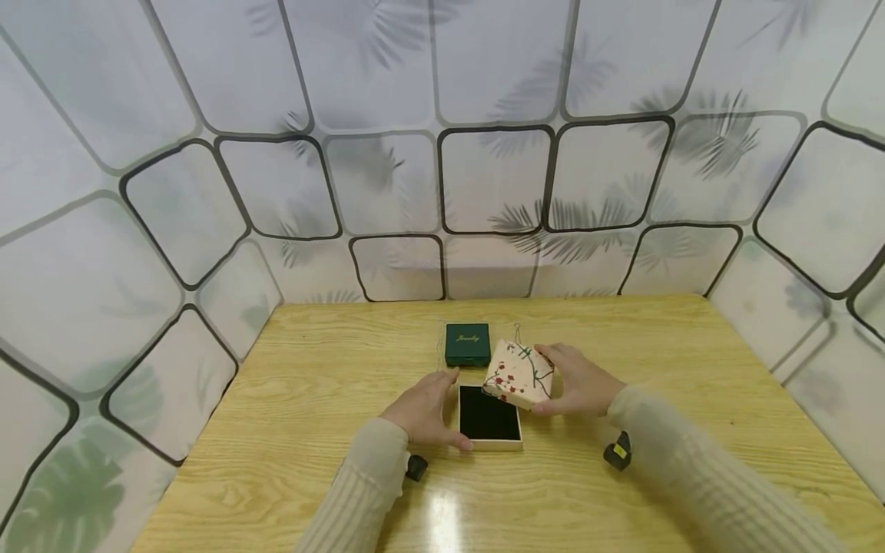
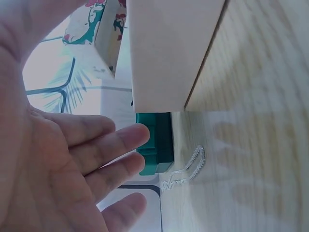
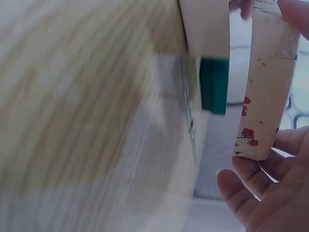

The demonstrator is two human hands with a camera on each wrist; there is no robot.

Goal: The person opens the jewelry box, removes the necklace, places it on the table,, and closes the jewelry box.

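Note:
My right hand (image 1: 581, 380) grips a cream box lid (image 1: 522, 372) printed with red blossoms and green branches. The lid is tilted and raised above the right side of an open box base (image 1: 508, 445), whose inside is black. At the base's left side is my left hand (image 1: 425, 411), its fingers extended and its thumb by the front left corner. In the left wrist view, the fingers (image 2: 111, 145) reach past the base's pale wall (image 2: 169, 53). The right wrist view has the lid's side (image 3: 270, 82) between thumb and fingertips.
Behind the base stands a small dark green box (image 1: 467, 344) with gold lettering. A thin silver chain (image 2: 186, 171) lies on the wooden table (image 1: 332, 353) left of it, and another chain (image 3: 188, 111) lies to its right. A patterned curtain (image 1: 494, 184) surrounds the table's back and sides.

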